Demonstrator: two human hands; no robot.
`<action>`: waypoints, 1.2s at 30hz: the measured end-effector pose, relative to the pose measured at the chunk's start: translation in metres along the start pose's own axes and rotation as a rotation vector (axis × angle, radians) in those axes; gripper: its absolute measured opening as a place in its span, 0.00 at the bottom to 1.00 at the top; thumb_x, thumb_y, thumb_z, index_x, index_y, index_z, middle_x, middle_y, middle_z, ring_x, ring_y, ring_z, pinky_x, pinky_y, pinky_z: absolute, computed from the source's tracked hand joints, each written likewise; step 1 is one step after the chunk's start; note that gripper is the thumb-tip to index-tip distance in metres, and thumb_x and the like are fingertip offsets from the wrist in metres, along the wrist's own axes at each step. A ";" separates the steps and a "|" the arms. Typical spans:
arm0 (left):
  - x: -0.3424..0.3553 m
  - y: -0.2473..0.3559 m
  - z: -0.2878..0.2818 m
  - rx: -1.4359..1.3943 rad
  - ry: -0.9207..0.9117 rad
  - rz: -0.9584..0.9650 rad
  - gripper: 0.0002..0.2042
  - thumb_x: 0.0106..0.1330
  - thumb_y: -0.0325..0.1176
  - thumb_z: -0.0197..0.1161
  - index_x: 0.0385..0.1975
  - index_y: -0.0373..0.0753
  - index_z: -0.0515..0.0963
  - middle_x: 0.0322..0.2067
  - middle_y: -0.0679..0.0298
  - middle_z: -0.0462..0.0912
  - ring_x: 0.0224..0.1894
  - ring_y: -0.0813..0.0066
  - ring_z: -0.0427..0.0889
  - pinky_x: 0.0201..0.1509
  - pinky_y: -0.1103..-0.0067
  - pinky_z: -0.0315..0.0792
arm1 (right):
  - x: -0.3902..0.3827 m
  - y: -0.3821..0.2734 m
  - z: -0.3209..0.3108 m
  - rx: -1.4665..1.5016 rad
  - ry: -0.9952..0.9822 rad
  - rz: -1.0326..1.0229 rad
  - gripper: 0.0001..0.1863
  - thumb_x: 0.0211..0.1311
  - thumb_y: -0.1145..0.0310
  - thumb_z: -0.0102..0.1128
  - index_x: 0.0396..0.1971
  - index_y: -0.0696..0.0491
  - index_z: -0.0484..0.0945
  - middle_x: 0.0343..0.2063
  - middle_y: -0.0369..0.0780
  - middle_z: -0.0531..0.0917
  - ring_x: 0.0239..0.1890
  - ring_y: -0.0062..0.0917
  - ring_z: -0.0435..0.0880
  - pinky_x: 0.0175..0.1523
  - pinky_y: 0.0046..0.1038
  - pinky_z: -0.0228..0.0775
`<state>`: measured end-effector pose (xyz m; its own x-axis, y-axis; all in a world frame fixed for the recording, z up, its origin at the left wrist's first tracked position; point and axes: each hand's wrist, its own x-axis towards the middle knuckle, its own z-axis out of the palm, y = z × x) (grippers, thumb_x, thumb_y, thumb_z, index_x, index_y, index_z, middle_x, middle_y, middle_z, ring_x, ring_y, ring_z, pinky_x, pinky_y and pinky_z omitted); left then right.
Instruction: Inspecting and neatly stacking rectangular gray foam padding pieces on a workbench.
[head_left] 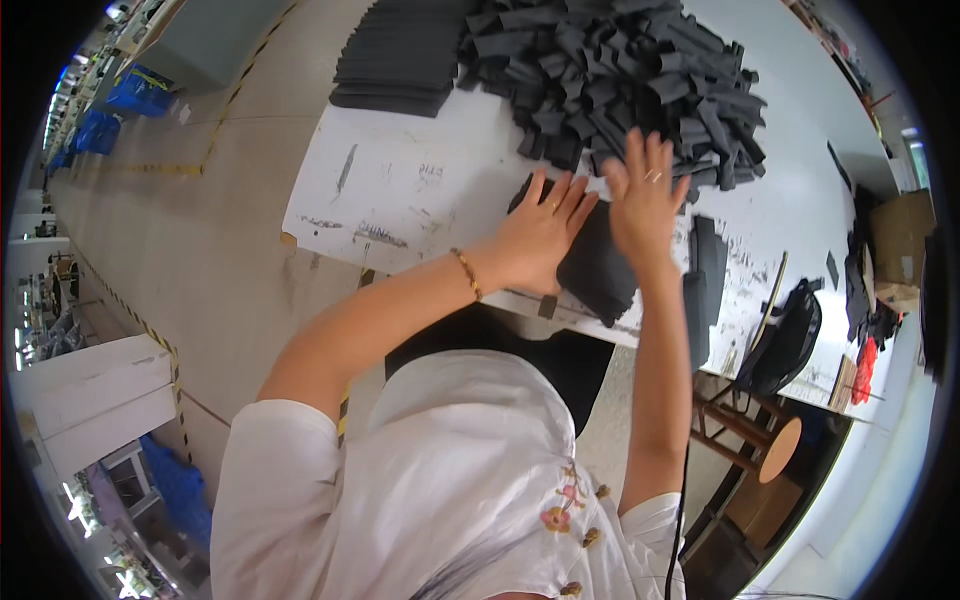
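A small stack of dark grey fabric pieces [602,268] lies at the near edge of the white table [345,205]. My left hand [540,235] rests on the left side of this stack, palm down with fingers spread. At its upper right, my right hand [645,205] is open too, fingers stretched upward; whether it presses on the cloth or hovers just over it, I cannot tell. Just beyond my fingers spreads a loose heap of dark fabric strips [620,70]. Neither hand grips anything.
Neat rows of dark fabric [400,60] lie at the far left of the table. Folded dark pieces [707,275] sit right of my right forearm. Further right are a black bag [790,335], a round wooden stool [778,450], a cardboard box [900,235] and a red cloth [865,372].
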<state>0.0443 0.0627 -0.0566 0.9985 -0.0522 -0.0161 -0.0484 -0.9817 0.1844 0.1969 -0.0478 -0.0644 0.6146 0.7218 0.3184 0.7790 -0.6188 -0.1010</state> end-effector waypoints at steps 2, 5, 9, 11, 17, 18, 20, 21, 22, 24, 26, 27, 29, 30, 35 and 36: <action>-0.006 -0.003 0.001 0.029 0.035 -0.033 0.61 0.39 0.54 0.76 0.70 0.27 0.47 0.70 0.41 0.50 0.73 0.46 0.49 0.74 0.49 0.40 | 0.037 -0.014 -0.043 0.091 0.234 -0.002 0.30 0.75 0.47 0.37 0.69 0.48 0.61 0.69 0.47 0.62 0.73 0.44 0.53 0.72 0.55 0.38; -0.012 -0.006 0.004 0.042 0.094 -0.046 0.61 0.38 0.54 0.77 0.69 0.26 0.49 0.69 0.41 0.53 0.73 0.46 0.51 0.74 0.49 0.41 | 0.037 -0.040 -0.064 0.202 0.423 0.026 0.29 0.75 0.47 0.37 0.68 0.47 0.62 0.69 0.47 0.62 0.73 0.45 0.53 0.72 0.56 0.38; 0.000 -0.003 0.000 0.017 0.062 0.015 0.61 0.37 0.54 0.77 0.69 0.25 0.51 0.68 0.41 0.55 0.72 0.46 0.52 0.74 0.49 0.41 | -0.007 -0.011 0.024 -0.029 -0.025 0.088 0.28 0.75 0.48 0.37 0.68 0.47 0.63 0.69 0.46 0.63 0.73 0.45 0.54 0.72 0.55 0.41; 0.001 -0.003 0.002 0.012 0.064 0.002 0.60 0.36 0.54 0.77 0.68 0.24 0.52 0.68 0.40 0.56 0.72 0.46 0.52 0.74 0.50 0.42 | 0.006 -0.015 0.020 0.016 0.011 0.086 0.28 0.74 0.49 0.39 0.67 0.47 0.64 0.68 0.46 0.63 0.72 0.44 0.56 0.71 0.55 0.43; -0.008 -0.004 0.005 -0.005 0.123 -0.002 0.59 0.38 0.53 0.76 0.68 0.25 0.52 0.69 0.42 0.55 0.73 0.46 0.51 0.74 0.50 0.41 | -0.024 -0.028 0.015 0.104 0.202 -0.041 0.29 0.75 0.47 0.34 0.65 0.51 0.66 0.65 0.45 0.70 0.71 0.42 0.59 0.72 0.54 0.40; -0.006 -0.005 0.006 -0.001 0.091 0.013 0.60 0.38 0.54 0.76 0.68 0.25 0.52 0.69 0.42 0.54 0.73 0.46 0.50 0.74 0.50 0.40 | -0.033 -0.031 0.015 0.089 -0.139 0.046 0.31 0.76 0.45 0.29 0.66 0.50 0.65 0.64 0.45 0.71 0.71 0.42 0.59 0.72 0.55 0.40; -0.005 -0.005 0.007 0.013 0.069 0.034 0.60 0.38 0.55 0.76 0.69 0.25 0.52 0.69 0.42 0.54 0.73 0.46 0.50 0.75 0.50 0.40 | -0.033 -0.032 0.016 0.089 -0.147 0.063 0.32 0.75 0.44 0.28 0.67 0.50 0.65 0.64 0.45 0.71 0.71 0.42 0.59 0.72 0.55 0.39; -0.004 -0.005 0.007 0.015 0.058 0.020 0.60 0.38 0.55 0.75 0.69 0.25 0.52 0.69 0.42 0.54 0.73 0.47 0.50 0.75 0.51 0.40 | -0.032 -0.032 0.015 0.092 -0.167 0.078 0.33 0.75 0.43 0.26 0.67 0.50 0.64 0.63 0.45 0.71 0.71 0.42 0.59 0.72 0.55 0.39; -0.002 -0.005 0.007 0.017 0.046 0.007 0.60 0.38 0.56 0.75 0.69 0.26 0.51 0.69 0.42 0.54 0.73 0.47 0.50 0.75 0.51 0.40 | -0.034 -0.031 0.013 0.120 -0.194 0.083 0.33 0.75 0.43 0.27 0.68 0.49 0.62 0.64 0.46 0.70 0.71 0.42 0.58 0.73 0.55 0.38; -0.003 -0.005 0.009 0.016 0.096 0.021 0.60 0.38 0.56 0.75 0.69 0.26 0.52 0.69 0.42 0.55 0.73 0.47 0.50 0.75 0.51 0.40 | -0.035 -0.024 0.007 0.191 -0.148 0.148 0.33 0.75 0.44 0.27 0.69 0.49 0.61 0.65 0.47 0.68 0.72 0.43 0.57 0.73 0.54 0.38; -0.009 -0.006 0.014 0.003 0.136 -0.004 0.60 0.38 0.56 0.75 0.69 0.26 0.53 0.69 0.42 0.56 0.73 0.47 0.50 0.75 0.51 0.41 | -0.034 -0.037 -0.017 0.240 -0.026 0.189 0.33 0.75 0.44 0.32 0.70 0.51 0.58 0.67 0.48 0.65 0.73 0.44 0.54 0.73 0.53 0.38; -0.011 -0.008 0.017 0.037 0.159 -0.018 0.59 0.38 0.56 0.75 0.69 0.26 0.54 0.68 0.43 0.56 0.73 0.48 0.50 0.75 0.51 0.40 | -0.033 -0.048 -0.032 0.241 -0.034 0.181 0.33 0.75 0.44 0.32 0.70 0.51 0.58 0.67 0.48 0.65 0.73 0.44 0.54 0.73 0.53 0.38; -0.016 -0.006 0.020 0.062 0.172 -0.025 0.59 0.37 0.56 0.75 0.68 0.27 0.54 0.68 0.43 0.57 0.73 0.48 0.50 0.75 0.51 0.40 | -0.037 -0.063 -0.049 0.146 0.238 0.131 0.34 0.74 0.44 0.34 0.70 0.52 0.57 0.68 0.48 0.63 0.74 0.44 0.52 0.74 0.53 0.36; -0.011 0.001 0.012 0.036 0.153 0.007 0.59 0.37 0.56 0.75 0.68 0.27 0.55 0.69 0.43 0.56 0.73 0.48 0.50 0.74 0.51 0.40 | -0.057 -0.047 -0.007 0.026 0.279 0.116 0.33 0.74 0.45 0.37 0.70 0.50 0.58 0.70 0.47 0.60 0.74 0.44 0.51 0.73 0.54 0.36; -0.002 -0.006 0.013 0.029 0.140 0.031 0.59 0.37 0.57 0.76 0.67 0.26 0.56 0.68 0.45 0.57 0.72 0.47 0.53 0.73 0.51 0.43 | -0.045 -0.022 0.001 0.020 0.091 0.218 0.31 0.74 0.47 0.37 0.71 0.49 0.58 0.71 0.49 0.57 0.74 0.45 0.49 0.72 0.58 0.37; -0.001 -0.010 0.010 0.030 0.139 0.018 0.59 0.37 0.57 0.76 0.67 0.26 0.56 0.68 0.45 0.57 0.72 0.47 0.53 0.73 0.51 0.43 | -0.028 -0.021 -0.018 0.060 0.181 0.216 0.31 0.75 0.47 0.36 0.71 0.49 0.57 0.71 0.50 0.57 0.74 0.45 0.49 0.72 0.58 0.38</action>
<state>0.0438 0.0707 -0.0685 0.9912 -0.0455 0.1239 -0.0645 -0.9860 0.1539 0.1606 -0.0605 -0.0538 0.7390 0.5048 0.4461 0.6420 -0.7285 -0.2390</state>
